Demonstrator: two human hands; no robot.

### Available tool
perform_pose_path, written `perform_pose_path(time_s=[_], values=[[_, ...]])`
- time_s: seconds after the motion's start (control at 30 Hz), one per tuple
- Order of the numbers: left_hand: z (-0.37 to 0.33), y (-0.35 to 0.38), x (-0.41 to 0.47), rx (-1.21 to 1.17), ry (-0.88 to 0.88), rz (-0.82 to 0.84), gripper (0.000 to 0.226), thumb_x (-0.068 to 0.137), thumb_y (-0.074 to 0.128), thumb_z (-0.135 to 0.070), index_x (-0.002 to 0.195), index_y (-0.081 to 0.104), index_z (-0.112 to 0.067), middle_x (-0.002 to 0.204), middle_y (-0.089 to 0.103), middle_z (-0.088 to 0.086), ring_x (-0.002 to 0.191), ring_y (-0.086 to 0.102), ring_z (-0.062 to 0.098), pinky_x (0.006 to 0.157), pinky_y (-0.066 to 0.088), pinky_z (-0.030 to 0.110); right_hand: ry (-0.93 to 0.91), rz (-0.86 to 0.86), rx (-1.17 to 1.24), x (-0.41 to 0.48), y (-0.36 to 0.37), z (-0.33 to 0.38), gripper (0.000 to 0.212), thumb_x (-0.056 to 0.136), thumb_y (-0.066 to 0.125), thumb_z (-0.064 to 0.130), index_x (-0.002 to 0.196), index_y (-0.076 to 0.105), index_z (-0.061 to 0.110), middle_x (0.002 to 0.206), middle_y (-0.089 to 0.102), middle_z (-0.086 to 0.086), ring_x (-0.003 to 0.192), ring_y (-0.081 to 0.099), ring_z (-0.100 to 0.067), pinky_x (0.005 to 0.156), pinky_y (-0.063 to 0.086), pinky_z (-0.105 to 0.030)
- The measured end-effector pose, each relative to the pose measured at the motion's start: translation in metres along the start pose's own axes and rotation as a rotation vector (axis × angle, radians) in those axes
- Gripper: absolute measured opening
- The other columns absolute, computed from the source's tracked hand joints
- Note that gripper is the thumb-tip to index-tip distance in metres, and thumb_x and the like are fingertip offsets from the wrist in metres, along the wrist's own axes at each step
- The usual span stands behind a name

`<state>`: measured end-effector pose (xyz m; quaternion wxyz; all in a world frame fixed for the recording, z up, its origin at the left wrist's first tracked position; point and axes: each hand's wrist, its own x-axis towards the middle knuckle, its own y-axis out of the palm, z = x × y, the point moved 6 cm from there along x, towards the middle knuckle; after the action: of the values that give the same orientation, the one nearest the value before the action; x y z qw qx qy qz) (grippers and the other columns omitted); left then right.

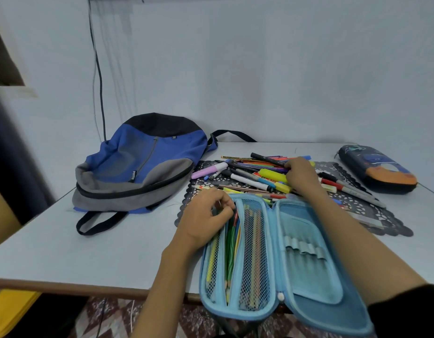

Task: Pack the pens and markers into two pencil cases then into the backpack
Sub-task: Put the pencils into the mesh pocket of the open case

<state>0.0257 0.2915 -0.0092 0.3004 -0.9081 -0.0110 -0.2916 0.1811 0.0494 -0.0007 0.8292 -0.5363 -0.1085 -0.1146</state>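
Left fingers (223, 202) pinch the open pencil case (308, 276); right fingers (291, 165) grasp pens (256, 172).

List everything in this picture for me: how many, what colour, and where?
table: one, pale grey, fills the foreground
backpack: one, blue, grey and black, far left
light blue pencil case: one, open, near edge, pencils inside
dark pencil case: one, navy and orange, closed, far right
mat: one, black lace, centre right
pens and markers: many, mixed colours, heaped on mat
cable: one, dark, on wall
left hand: one, pinching pens at open case's top
right hand: one, gripping pens in heap
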Motion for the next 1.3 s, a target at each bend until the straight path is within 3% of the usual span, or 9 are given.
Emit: perform_pose_path(time_s=[0.17, 0.3, 0.43, 0.6, 0.8, 1.0, 1.17, 1.3], values=[[-0.001, 0.001, 0.000, 0.000, 0.004, 0.005, 0.017, 0.076, 0.049, -0.039, 0.079, 0.063, -0.032, 0.082, 0.062, -0.015, 0.082, 0.055, 0.010, 0.073, 0.047, 0.033, 0.036, 0.053, -0.123, -0.001, 0.004, -0.001, 0.016, 0.086, 0.046, -0.001, 0.090, 0.061, 0.002, 0.090, 0.064, -0.016, 0.075, 0.056, -0.028, 0.055, 0.035, -0.026], [-0.001, 0.001, 0.000, -0.005, 0.005, 0.009, 0.019, 0.076, 0.047, -0.040, 0.079, 0.064, -0.031, 0.083, 0.062, -0.014, 0.084, 0.056, 0.010, 0.075, 0.046, 0.032, 0.035, 0.031, -0.176, 0.000, 0.005, -0.007, 0.025, 0.085, 0.047, 0.007, 0.102, 0.066, 0.006, 0.107, 0.066, -0.014, 0.099, 0.056, -0.031, 0.074, 0.041, -0.033], [-0.001, 0.001, 0.000, -0.012, -0.002, 0.013, 0.019, 0.075, 0.047, -0.041, 0.079, 0.064, -0.032, 0.084, 0.062, -0.013, 0.085, 0.056, 0.009, 0.075, 0.046, 0.031, 0.102, -0.082, -0.220, -0.005, -0.006, -0.019, 0.033, 0.083, 0.051, 0.017, 0.111, 0.066, 0.011, 0.116, 0.061, -0.016, 0.114, 0.047, -0.034, 0.090, 0.037, -0.038], [0.000, 0.002, 0.000, -0.016, 0.003, 0.016, 0.017, 0.076, 0.048, -0.040, 0.079, 0.064, -0.033, 0.084, 0.062, -0.014, 0.084, 0.057, 0.010, 0.076, 0.047, 0.033, 0.165, 0.004, -0.194, -0.007, -0.001, -0.027, 0.033, 0.091, 0.043, 0.014, 0.120, 0.057, 0.008, 0.128, 0.055, -0.018, 0.127, 0.041, -0.034, 0.108, 0.023, -0.051], [0.000, 0.002, 0.000, -0.012, 0.007, 0.023, 0.017, 0.076, 0.048, -0.039, 0.079, 0.064, -0.033, 0.084, 0.063, -0.013, 0.086, 0.056, 0.009, 0.077, 0.047, 0.033, 0.115, 0.125, -0.236, -0.004, 0.007, -0.024, 0.047, 0.096, 0.034, 0.018, 0.141, 0.046, 0.024, 0.141, 0.047, -0.010, 0.130, 0.039, -0.034, 0.109, 0.016, -0.063], [0.001, 0.003, 0.000, -0.016, 0.012, 0.019, 0.015, 0.078, 0.050, -0.036, 0.080, 0.064, -0.032, 0.085, 0.063, -0.013, 0.086, 0.056, 0.010, 0.077, 0.046, 0.031, 0.131, -0.016, -0.143, -0.001, 0.003, -0.026, 0.033, 0.091, 0.045, 0.010, 0.118, 0.064, 0.015, 0.123, 0.060, -0.013, 0.119, 0.048, -0.033, 0.108, 0.024, -0.055], [0.002, 0.003, 0.000, -0.014, 0.020, 0.018, 0.016, 0.078, 0.049, -0.038, 0.080, 0.064, -0.033, 0.086, 0.063, -0.012, 0.088, 0.057, 0.011, 0.078, 0.047, 0.033, 0.145, -0.064, -0.117, 0.003, 0.001, -0.025, 0.028, 0.092, 0.051, 0.007, 0.106, 0.072, 0.018, 0.117, 0.066, -0.011, 0.118, 0.052, -0.032, 0.106, 0.029, -0.050], [0.002, 0.003, 0.000, -0.010, 0.020, 0.019, 0.016, 0.078, 0.049, -0.038, 0.080, 0.064, -0.033, 0.085, 0.062, -0.013, 0.086, 0.056, 0.011, 0.075, 0.045, 0.028, 0.115, -0.085, -0.228, 0.003, -0.002, -0.020, 0.020, 0.093, 0.054, 0.010, 0.099, 0.073, 0.014, 0.106, 0.068, -0.011, 0.106, 0.058, -0.031, 0.094, 0.041, -0.043]])
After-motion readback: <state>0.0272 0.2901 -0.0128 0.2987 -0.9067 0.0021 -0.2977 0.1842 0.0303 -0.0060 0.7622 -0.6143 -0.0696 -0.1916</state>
